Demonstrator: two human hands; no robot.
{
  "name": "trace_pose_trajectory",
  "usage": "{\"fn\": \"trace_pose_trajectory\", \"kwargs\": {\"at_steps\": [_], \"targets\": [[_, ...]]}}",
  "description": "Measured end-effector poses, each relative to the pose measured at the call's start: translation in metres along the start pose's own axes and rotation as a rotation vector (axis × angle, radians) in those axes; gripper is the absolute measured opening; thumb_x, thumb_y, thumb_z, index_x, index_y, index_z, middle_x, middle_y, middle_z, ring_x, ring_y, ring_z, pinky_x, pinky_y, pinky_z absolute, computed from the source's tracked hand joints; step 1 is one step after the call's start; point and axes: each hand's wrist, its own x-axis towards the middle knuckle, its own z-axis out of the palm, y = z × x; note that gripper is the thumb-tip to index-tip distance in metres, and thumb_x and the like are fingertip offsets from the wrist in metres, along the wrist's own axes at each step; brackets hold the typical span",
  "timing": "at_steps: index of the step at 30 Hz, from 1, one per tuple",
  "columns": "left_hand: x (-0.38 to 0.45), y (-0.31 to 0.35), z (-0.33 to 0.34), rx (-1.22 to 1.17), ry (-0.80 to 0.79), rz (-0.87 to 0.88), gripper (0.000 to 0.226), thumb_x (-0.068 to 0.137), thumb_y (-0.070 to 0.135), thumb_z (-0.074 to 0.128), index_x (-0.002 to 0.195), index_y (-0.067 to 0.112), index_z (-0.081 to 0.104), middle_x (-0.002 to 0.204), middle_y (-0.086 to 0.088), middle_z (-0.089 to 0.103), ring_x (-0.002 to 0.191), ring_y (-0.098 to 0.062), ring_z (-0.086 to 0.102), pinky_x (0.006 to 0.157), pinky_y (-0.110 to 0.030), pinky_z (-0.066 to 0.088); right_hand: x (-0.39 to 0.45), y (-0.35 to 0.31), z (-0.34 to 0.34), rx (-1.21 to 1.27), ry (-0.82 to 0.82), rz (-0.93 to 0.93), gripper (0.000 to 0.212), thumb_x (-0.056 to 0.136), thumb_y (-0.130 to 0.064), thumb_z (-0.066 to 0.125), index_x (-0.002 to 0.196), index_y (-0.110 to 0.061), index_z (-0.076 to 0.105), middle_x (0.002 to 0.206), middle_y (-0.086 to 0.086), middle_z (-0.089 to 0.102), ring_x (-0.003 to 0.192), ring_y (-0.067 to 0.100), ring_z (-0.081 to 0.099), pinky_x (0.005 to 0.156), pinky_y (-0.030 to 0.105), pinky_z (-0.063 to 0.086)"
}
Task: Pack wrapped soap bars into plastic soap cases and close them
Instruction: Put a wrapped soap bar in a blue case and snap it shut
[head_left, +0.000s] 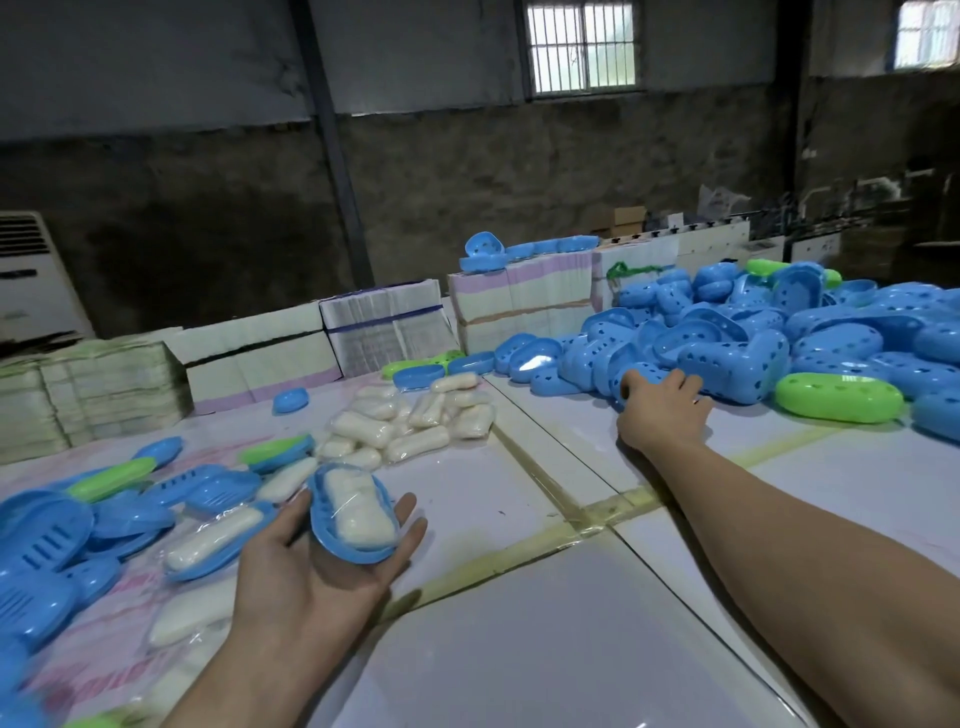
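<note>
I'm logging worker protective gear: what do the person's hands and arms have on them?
Nothing visible. The left hand and right hand are bare, without gloves, rings or a watch, and both forearms are uncovered as far as the frame shows; no sleeve is in view.

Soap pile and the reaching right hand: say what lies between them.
In the head view, only bare white tabletop with a taped seam lies between the pile of wrapped soap bars and the right hand.
</note>
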Motion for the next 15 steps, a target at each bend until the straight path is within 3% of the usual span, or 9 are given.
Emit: {"fn": "trace_pose_trajectory", "kwargs": {"at_steps": [5, 9, 13, 15], "targets": [[0.001, 0.001, 0.0, -0.011, 0.015, -0.023, 0.043, 0.1, 0.033, 0.048, 0.131, 0.007, 0.061, 0.118, -0.034, 0.066, 0.111, -0.053, 0.06, 0.082, -0.061, 0.048, -0.002, -0.001, -0.004, 0.02, -0.011, 0.023, 0.018, 0.094, -0.018, 0.045, 0.105, -0.028, 0.037, 0.12, 0.02, 0.041, 0.113, 0.037, 0.033, 0.095, 0.049, 0.031], [0.002, 0.0, 0.0, -0.012, 0.02, -0.015, 0.04, 0.101, 0.034, 0.047, 0.126, 0.007, 0.063, 0.121, -0.033, 0.065, 0.11, -0.053, 0.06, 0.081, -0.061, 0.049, -0.008, -0.016, -0.025, 0.22, 0.032, 0.009, 0.016, 0.095, -0.024, 0.047, 0.11, -0.028, 0.042, 0.12, 0.02, 0.042, 0.115, 0.038, 0.034, 0.095, 0.047, 0.029], [0.001, 0.001, 0.0, -0.012, 0.016, 0.001, 0.04, 0.101, 0.032, 0.047, 0.129, 0.008, 0.063, 0.126, -0.028, 0.064, 0.115, -0.052, 0.059, 0.085, -0.062, 0.048, -0.036, -0.052, -0.05, 0.602, -0.158, -0.111, 0.019, 0.096, -0.034, 0.049, 0.115, -0.032, 0.045, 0.118, 0.017, 0.049, 0.116, 0.036, 0.039, 0.093, 0.045, 0.033], [0.0, 0.002, -0.002, -0.007, 0.014, 0.012, 0.04, 0.101, 0.032, 0.047, 0.128, 0.008, 0.063, 0.128, -0.027, 0.064, 0.117, -0.049, 0.058, 0.087, -0.063, 0.047, -0.06, -0.074, -0.067, 0.89, -0.331, -0.206, 0.018, 0.094, -0.033, 0.055, 0.112, -0.033, 0.048, 0.11, 0.008, 0.052, 0.101, 0.027, 0.044, 0.082, 0.039, 0.036]]}}
